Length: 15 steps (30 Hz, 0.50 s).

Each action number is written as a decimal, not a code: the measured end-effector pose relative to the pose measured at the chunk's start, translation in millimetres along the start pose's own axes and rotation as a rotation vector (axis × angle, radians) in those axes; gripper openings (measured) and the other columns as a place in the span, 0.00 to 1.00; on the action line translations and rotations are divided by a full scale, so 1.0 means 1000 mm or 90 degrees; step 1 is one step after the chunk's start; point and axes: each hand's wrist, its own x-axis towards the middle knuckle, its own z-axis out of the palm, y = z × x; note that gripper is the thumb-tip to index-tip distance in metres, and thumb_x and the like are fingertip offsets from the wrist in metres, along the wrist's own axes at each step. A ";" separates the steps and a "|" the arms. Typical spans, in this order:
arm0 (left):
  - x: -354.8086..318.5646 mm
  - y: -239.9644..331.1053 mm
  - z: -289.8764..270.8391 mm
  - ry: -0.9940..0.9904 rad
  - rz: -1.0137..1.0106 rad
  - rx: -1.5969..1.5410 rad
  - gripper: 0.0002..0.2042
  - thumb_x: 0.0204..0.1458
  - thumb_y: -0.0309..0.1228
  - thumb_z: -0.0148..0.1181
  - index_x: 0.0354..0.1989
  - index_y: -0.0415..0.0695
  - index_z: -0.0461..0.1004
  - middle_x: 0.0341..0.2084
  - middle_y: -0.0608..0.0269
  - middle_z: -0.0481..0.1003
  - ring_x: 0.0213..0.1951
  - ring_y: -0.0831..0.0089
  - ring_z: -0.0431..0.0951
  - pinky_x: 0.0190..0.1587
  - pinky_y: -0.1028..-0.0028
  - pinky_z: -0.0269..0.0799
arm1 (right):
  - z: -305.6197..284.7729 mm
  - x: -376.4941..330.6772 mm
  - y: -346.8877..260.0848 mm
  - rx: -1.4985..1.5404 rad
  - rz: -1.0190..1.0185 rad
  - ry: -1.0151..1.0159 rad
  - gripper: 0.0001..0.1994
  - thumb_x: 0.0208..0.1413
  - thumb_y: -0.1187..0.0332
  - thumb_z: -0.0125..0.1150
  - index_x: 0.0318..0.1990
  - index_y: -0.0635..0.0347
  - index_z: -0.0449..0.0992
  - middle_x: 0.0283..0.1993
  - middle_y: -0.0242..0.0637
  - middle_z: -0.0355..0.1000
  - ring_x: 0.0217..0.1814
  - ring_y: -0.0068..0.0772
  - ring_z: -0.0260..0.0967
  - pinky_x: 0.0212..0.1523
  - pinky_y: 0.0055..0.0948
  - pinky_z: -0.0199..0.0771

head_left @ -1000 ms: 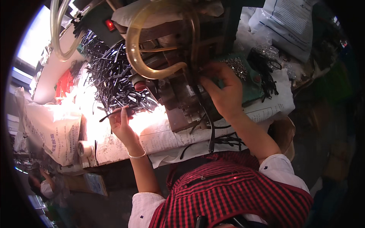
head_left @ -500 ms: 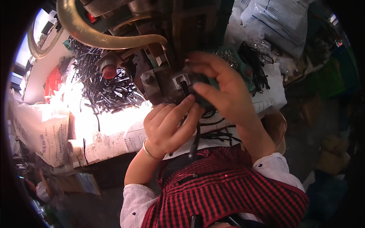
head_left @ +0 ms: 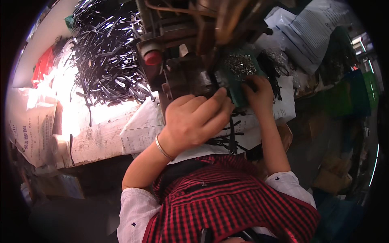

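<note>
My left hand (head_left: 198,117) is closed in a pinch at the front of a dark metal press (head_left: 186,77). From beneath its fingers a thin black strap (head_left: 232,137) hangs toward my apron. The strap's upper end is hidden between the fingers and the machine. To the right, my right hand (head_left: 261,95) rests over the near edge of a green tray (head_left: 239,91), thumb and forefinger apart, nothing visible between them. A heap of small shiny metal pieces (head_left: 241,65) lies in the tray, just beyond those fingertips.
A big pile of black straps (head_left: 105,52) covers the bench's left side. A red push button (head_left: 152,57) juts from the press. More dark straps (head_left: 272,73) and a white printed bag (head_left: 304,36) lie at right. White paper sheets (head_left: 139,125) cover the bench.
My right hand has left the press and moved right to the green tray. My left hand keeps its pinch near the press. The whole view has shifted, bringing the strap pile closer.
</note>
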 end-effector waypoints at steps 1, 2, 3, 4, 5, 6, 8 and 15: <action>-0.001 0.004 -0.009 -0.023 -0.041 -0.033 0.12 0.43 0.28 0.69 0.39 0.46 0.80 0.43 0.61 0.81 0.21 0.79 0.72 0.23 0.77 0.67 | 0.005 0.003 -0.004 -0.030 -0.014 0.001 0.07 0.50 0.71 0.67 0.38 0.54 0.82 0.39 0.42 0.75 0.46 0.51 0.72 0.48 0.43 0.72; -0.005 0.008 -0.021 -0.046 -0.080 -0.064 0.13 0.43 0.27 0.71 0.40 0.46 0.81 0.44 0.60 0.82 0.21 0.78 0.73 0.23 0.76 0.68 | 0.006 0.004 -0.001 -0.073 -0.038 -0.002 0.07 0.49 0.71 0.67 0.37 0.54 0.82 0.40 0.42 0.75 0.46 0.51 0.72 0.48 0.44 0.72; -0.019 0.008 -0.039 -0.029 -0.093 -0.051 0.13 0.44 0.27 0.71 0.41 0.46 0.81 0.43 0.59 0.82 0.21 0.78 0.73 0.23 0.76 0.69 | 0.008 0.006 0.004 -0.102 -0.068 -0.005 0.06 0.49 0.70 0.68 0.37 0.54 0.82 0.41 0.42 0.75 0.46 0.52 0.72 0.48 0.44 0.72; -0.035 0.006 -0.059 -0.027 -0.109 -0.030 0.13 0.44 0.27 0.71 0.41 0.46 0.81 0.43 0.59 0.82 0.21 0.78 0.73 0.24 0.77 0.70 | 0.001 -0.003 0.015 -0.107 -0.054 -0.028 0.06 0.49 0.71 0.67 0.36 0.55 0.82 0.41 0.43 0.75 0.46 0.53 0.72 0.47 0.45 0.72; -0.054 -0.013 -0.081 0.012 -0.118 0.036 0.14 0.45 0.25 0.72 0.42 0.46 0.81 0.42 0.59 0.83 0.21 0.77 0.74 0.26 0.77 0.72 | -0.008 -0.007 0.013 -0.130 -0.066 -0.019 0.05 0.50 0.72 0.66 0.36 0.57 0.81 0.40 0.44 0.75 0.46 0.53 0.72 0.47 0.45 0.72; -0.067 -0.045 -0.098 0.075 -0.195 0.110 0.10 0.44 0.21 0.69 0.36 0.46 0.83 0.35 0.61 0.82 0.25 0.76 0.77 0.26 0.78 0.72 | -0.010 -0.001 0.011 -0.127 -0.058 -0.046 0.06 0.52 0.75 0.63 0.37 0.60 0.80 0.41 0.45 0.75 0.47 0.54 0.72 0.48 0.46 0.72; -0.104 -0.133 -0.134 0.176 -0.349 0.206 0.07 0.51 0.18 0.65 0.36 0.43 0.81 0.35 0.61 0.82 0.27 0.68 0.80 0.30 0.74 0.76 | 0.002 -0.001 0.015 -0.187 -0.084 -0.019 0.09 0.55 0.76 0.58 0.43 0.61 0.79 0.44 0.47 0.75 0.49 0.56 0.72 0.50 0.47 0.72; -0.290 -0.367 -0.240 -0.056 -0.700 0.380 0.18 0.54 0.33 0.68 0.50 0.37 0.78 0.45 0.45 0.79 0.48 0.57 0.79 0.47 0.63 0.74 | 0.016 0.009 0.037 0.034 0.019 0.009 0.11 0.64 0.75 0.55 0.51 0.69 0.75 0.47 0.46 0.78 0.48 0.37 0.76 0.51 0.32 0.73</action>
